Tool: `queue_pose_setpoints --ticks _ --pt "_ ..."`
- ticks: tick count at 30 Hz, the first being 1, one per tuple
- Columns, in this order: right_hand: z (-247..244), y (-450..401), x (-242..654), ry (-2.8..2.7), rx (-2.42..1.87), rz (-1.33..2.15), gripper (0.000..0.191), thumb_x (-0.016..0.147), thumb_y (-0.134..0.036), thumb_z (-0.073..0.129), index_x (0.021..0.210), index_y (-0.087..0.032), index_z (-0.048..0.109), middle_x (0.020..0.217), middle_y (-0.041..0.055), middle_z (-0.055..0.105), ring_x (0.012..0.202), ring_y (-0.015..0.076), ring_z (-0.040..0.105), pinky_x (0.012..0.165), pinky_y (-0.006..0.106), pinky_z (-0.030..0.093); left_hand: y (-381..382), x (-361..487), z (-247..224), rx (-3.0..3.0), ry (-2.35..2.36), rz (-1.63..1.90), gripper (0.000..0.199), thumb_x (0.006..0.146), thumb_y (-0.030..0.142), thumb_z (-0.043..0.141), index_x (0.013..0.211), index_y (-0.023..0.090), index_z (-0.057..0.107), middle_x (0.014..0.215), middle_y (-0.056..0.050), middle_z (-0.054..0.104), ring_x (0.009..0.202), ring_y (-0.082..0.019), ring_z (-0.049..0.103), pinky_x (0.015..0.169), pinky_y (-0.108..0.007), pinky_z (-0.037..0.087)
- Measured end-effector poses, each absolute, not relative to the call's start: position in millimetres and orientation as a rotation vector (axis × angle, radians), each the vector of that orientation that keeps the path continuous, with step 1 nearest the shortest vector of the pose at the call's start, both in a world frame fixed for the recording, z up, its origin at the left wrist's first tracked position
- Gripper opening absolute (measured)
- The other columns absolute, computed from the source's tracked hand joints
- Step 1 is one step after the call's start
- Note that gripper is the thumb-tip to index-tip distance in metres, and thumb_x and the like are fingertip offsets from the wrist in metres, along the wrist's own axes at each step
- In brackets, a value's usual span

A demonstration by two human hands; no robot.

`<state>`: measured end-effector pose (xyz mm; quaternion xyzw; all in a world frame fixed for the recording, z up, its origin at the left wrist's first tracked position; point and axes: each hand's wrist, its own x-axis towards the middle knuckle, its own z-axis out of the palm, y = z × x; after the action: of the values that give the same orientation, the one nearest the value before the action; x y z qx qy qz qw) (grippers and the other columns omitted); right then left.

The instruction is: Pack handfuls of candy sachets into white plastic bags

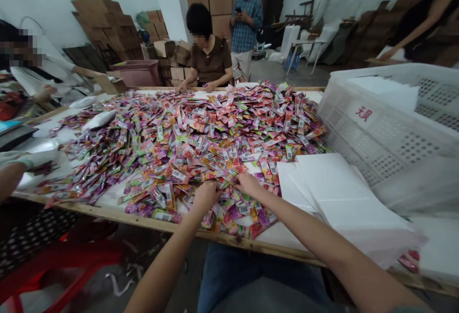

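Note:
A wide, deep heap of small printed packets (201, 136) in pink, purple, orange and green covers the table in front of me. At the near side of the heap, my left hand (207, 195) is closed, its fingertips on packets. My right hand (248, 184) is a little farther to the right, fingers curled down and pinched among packets. Small packets are at the fingers of both hands; exactly which ones they grip is partly hidden. A stack of white sheets or flat bags (330, 184) lies right of my right hand.
A white perforated crate (387, 131) stands on the table's right. The wooden table edge (143, 219) runs close to me. Another person's gloved hand (39, 155) is at the left. A person (211, 59) sits opposite, hands at the heap. A red stool (71, 260) is lower left.

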<state>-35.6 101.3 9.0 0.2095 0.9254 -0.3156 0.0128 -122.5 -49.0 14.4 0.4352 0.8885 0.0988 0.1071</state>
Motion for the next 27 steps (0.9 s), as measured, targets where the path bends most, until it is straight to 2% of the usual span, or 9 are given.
queue_pose_setpoints --ticks 3,6,9,13,17,19,22,25,27 --pt "0.1 115.8 -31.5 2.792 0.68 -1.191 0.01 0.066 -0.015 0.062 0.056 -0.016 0.06 0.061 0.0044 0.06 0.065 0.0181 0.056 0.063 0.027 0.04 -55.7 -124.9 13.1 1.295 2.57 0.306 0.021 0.078 0.028 0.053 0.094 0.02 0.063 0.092 -0.008 0.068 0.086 -0.021 0.062 0.073 -0.027 0.044" --pt "-3.2 134.1 -25.8 2.65 0.733 -1.47 0.013 0.07 -0.024 0.059 0.059 -0.017 0.058 0.057 -0.0008 0.056 0.052 0.0112 0.048 0.055 0.024 0.038 -58.8 -135.7 13.2 1.313 2.519 0.338 0.024 0.08 0.02 0.046 0.097 0.02 0.063 0.097 -0.009 0.067 0.09 -0.022 0.061 0.075 -0.028 0.043" --pt "-6.3 144.7 -23.8 2.48 0.798 -1.724 0.021 0.07 -0.035 0.059 0.06 -0.017 0.053 0.051 -0.0049 0.048 0.043 0.0075 0.038 0.046 0.022 0.034 -57.3 -149.5 10.8 1.298 2.487 0.384 0.021 0.078 0.017 0.045 0.086 0.017 0.065 0.085 -0.009 0.068 0.081 -0.022 0.062 0.071 -0.028 0.043" --pt "-10.2 145.8 -24.0 2.312 0.869 -1.955 0.023 0.066 -0.034 0.063 0.059 -0.017 0.049 0.048 -0.0074 0.042 0.04 0.0054 0.033 0.042 0.02 0.03 -57.8 -163.9 4.0 1.269 2.444 0.502 0.015 0.074 0.017 0.047 0.075 0.015 0.062 0.069 -0.004 0.065 0.066 -0.016 0.059 0.061 -0.023 0.042" --pt "-4.5 142.4 -25.5 2.191 0.946 -2.102 0.013 0.073 -0.027 0.054 0.067 -0.018 0.047 0.053 -0.0045 0.05 0.043 0.0074 0.042 0.042 0.019 0.033 -63.0 -167.5 3.2 1.225 2.448 0.658 0.013 0.071 0.017 0.045 0.069 0.015 0.058 0.059 0.001 0.058 0.058 -0.014 0.055 0.056 -0.022 0.042" --pt "2.1 142.4 -24.8 2.136 0.987 -2.149 0.007 0.077 -0.024 0.047 0.074 -0.019 0.045 0.058 -0.0023 0.055 0.047 0.0101 0.05 0.045 0.021 0.039 -66.4 -164.5 9.1 1.196 2.521 0.78 0.021 0.075 0.016 0.037 0.083 0.014 0.056 0.068 -0.001 0.058 0.065 -0.015 0.055 0.063 -0.025 0.043" --pt "11.4 144.3 -16.7 2.089 1.071 -2.153 0.006 0.08 -0.026 0.042 0.077 -0.021 0.042 0.058 -0.0019 0.056 0.048 0.0128 0.055 0.046 0.024 0.043 -72.7 -157.3 23.5 1.161 2.636 0.964 0.034 0.082 0.016 0.022 0.108 0.012 0.043 0.086 -0.006 0.057 0.076 -0.015 0.054 0.071 -0.028 0.042" --pt "16.0 144.4 1.5 2.102 1.158 -2.101 0.008 0.081 -0.026 0.042 0.075 -0.021 0.042 0.056 -0.0038 0.054 0.044 0.0115 0.053 0.042 0.021 0.04 -80.5 -154.0 35.1 1.169 2.655 1.082 0.035 0.085 0.035 0.031 0.113 0.014 0.039 0.082 -0.004 0.055 0.072 -0.016 0.054 0.068 -0.026 0.041" --pt "16.2 142.7 17.1 2.119 1.194 -2.051 0.01 0.081 -0.025 0.044 0.072 -0.02 0.043 0.054 -0.004 0.053 0.043 0.0109 0.052 0.04 0.02 0.038 -85.7 -156.5 37.1 1.171 2.652 1.049 0.039 0.082 0.045 0.04 0.105 0.015 0.046 0.072 -0.001 0.055 0.065 -0.015 0.053 0.062 -0.024 0.04"
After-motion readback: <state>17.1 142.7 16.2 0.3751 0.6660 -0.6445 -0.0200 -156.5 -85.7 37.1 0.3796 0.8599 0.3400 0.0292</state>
